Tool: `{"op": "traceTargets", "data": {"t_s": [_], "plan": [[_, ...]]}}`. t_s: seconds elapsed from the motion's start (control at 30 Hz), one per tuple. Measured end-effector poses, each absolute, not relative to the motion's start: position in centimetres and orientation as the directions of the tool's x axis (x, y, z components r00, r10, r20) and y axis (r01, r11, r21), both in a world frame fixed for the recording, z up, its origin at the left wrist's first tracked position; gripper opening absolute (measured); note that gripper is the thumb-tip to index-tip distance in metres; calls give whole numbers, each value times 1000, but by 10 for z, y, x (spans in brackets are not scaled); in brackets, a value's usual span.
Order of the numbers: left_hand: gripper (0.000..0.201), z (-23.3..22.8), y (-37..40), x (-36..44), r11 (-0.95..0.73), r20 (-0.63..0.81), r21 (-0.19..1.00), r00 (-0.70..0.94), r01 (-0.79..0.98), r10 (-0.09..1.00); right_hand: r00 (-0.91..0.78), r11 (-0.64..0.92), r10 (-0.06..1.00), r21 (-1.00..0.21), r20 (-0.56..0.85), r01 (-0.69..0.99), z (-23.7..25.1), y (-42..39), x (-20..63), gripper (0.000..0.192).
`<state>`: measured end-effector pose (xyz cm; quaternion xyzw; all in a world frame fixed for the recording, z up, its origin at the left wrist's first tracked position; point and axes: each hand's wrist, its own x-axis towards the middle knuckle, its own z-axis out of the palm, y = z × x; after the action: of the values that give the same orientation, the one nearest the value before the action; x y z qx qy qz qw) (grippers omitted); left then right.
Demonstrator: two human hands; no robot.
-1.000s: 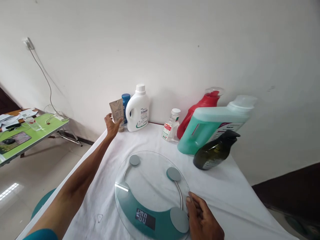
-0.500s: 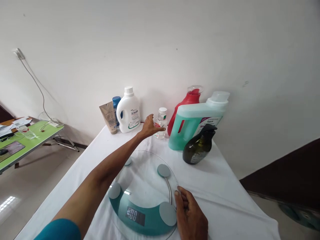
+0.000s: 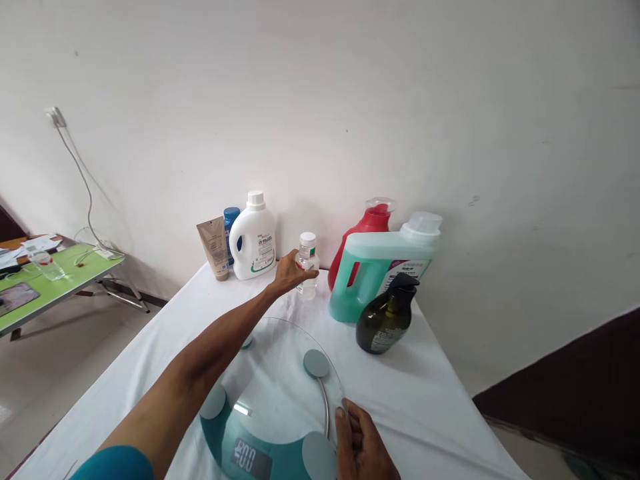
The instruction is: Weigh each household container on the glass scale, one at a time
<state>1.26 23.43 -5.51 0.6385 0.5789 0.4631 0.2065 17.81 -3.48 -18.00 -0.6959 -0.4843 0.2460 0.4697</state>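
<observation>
My left hand (image 3: pixel 291 273) is closed round the small clear bottle (image 3: pixel 309 270), which has a white cap and stands near the wall. Its thumb lies across the front of the bottle. At the lower right, my right hand (image 3: pixel 365 443) pinches the edge of a round glass bathroom scale (image 3: pixel 280 393). The scale lies on the white tablecloth, with teal trim and a lit display showing zeros. My left forearm reaches over the scale and hides part of its left side.
Left of the small bottle stand a white detergent jug (image 3: pixel 254 240), a blue bottle (image 3: pixel 231 223) and a tan tube (image 3: pixel 215 247). To the right are a red bottle (image 3: pixel 345 250), a green jug (image 3: pixel 370 247) and a dark pump bottle (image 3: pixel 385 320). A green table (image 3: pixel 75 263) stands far left.
My left hand has closed round the small clear bottle, its fingers spread beside it before. My right hand stays at the scale's edge. The view has shifted a little.
</observation>
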Motion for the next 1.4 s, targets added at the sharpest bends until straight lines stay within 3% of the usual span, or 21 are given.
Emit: {"op": "traceTargets", "data": {"t_s": [0.17, 0.33, 0.53, 0.9, 1.13, 1.2, 1.27, 1.4], "plan": [[47, -8, 174, -27, -344, 403, 762, 15, 549, 915, 329, -59, 938, -884, 110, 463, -160, -35, 180, 60], [41, 21, 87, -52, -381, 354, 780, 151, 497, 923, 321, -42, 936, -857, 147, 514, -147, -35, 175, 59], [40, 1, 17, -65, -356, 290, 791, 209, 497, 934, 306, -16, 934, -836, 183, 548, -147, -35, 173, 55], [43, -31, -3, -67, -275, 228, 801, 154, 532, 961, 288, -10, 938, -816, 193, 578, -150, -35, 173, 55], [77, -44, -4, -89, -358, 286, 868, 243, 343, 927, 282, -36, 947, -827, 151, 561, -143, -36, 171, 51], [69, -55, -1, -105, -353, 324, 897, 148, 267, 934, 279, -40, 950, -836, 137, 547, -142, -37, 171, 50], [57, -70, 2, -121, -310, 333, 918, -58, 248, 941, 279, -34, 950, -841, 141, 540, -142, -37, 171, 48], [55, -105, 7, -139, -202, 275, 952, -353, 231, 894, 271, -23, 951, -842, 147, 539, -143, -38, 172, 46]]}}
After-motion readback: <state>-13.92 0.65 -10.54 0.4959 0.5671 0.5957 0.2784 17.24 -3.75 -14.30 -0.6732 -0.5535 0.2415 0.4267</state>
